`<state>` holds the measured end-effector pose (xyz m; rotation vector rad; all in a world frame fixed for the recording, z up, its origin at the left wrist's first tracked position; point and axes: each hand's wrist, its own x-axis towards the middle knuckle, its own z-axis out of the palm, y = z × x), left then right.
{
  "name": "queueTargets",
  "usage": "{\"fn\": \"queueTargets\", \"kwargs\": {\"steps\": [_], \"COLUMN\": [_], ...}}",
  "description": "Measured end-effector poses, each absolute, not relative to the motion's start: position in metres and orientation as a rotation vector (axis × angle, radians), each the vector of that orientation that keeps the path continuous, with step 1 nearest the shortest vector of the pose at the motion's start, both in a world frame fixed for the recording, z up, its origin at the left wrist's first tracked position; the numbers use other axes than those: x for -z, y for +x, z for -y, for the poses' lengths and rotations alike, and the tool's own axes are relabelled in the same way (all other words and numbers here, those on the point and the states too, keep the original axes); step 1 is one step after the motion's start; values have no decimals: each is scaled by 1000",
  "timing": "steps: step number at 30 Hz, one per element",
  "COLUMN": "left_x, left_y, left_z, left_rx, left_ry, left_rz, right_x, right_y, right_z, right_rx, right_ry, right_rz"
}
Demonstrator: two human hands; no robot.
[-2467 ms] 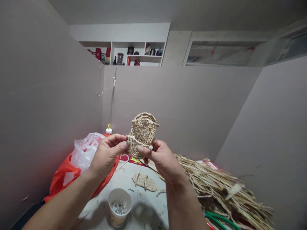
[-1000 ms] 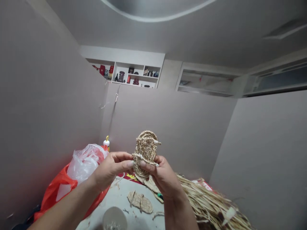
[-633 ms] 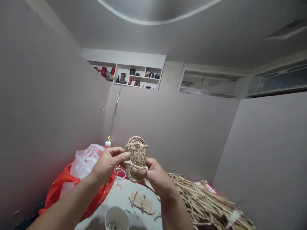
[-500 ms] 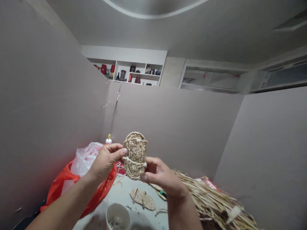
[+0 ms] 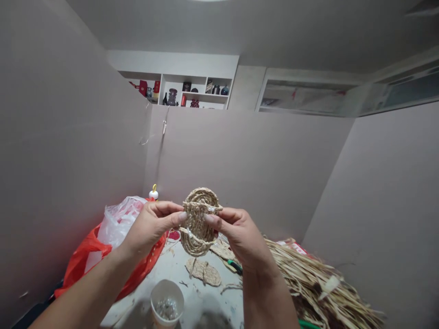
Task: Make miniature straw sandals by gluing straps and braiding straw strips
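Note:
Between my two hands a small woven straw sandal (image 5: 199,230) is held upright above the table. It has an oval coiled sole, two braided cross straps and some clear or pearly beads on the straps. My left hand (image 5: 152,228) pinches its left edge between thumb and fingers. On the right side, my right hand (image 5: 242,235) grips the edge, with the thumb lying on the front of the sole near the upper strap. Below, a second straw sandal (image 5: 204,273) lies flat on the white tabletop (image 5: 192,304). A cup (image 5: 167,299) holding clear beads stands nearer me.
A red plastic bag (image 5: 80,260) with a clear bag (image 5: 118,221) sits at the left, near a white bottle with a yellow tip (image 5: 153,194). Dry straw (image 5: 308,278) is heaped at the right. A green-and-black handled tool (image 5: 235,266) lies beside my right wrist. Grey panels (image 5: 219,155) surround the table.
My right hand has moved up from the sandal's lower right corner to its middle right, thumb now on the front. The sandal has shifted slightly right and turned a little. The camera view tipped down slightly.

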<state>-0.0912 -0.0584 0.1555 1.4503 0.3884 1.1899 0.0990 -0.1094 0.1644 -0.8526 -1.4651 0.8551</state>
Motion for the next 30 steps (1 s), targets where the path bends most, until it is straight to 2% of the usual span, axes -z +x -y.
{"fn": "queueTargets", "kwargs": {"steps": [25,30], "left_x": [-155,-155], "left_y": [-85,-88], "left_z": [69,68], "left_rx": [-1271,-1234], "left_ry": [1484,1488], "left_rz": [-403,-398], "right_x": [-168,-165], "right_y": [90,91], "right_z": [111,108], "right_rx": [-817,-953], "right_ry": [-864,-728], "right_rz": [1396,1403]}}
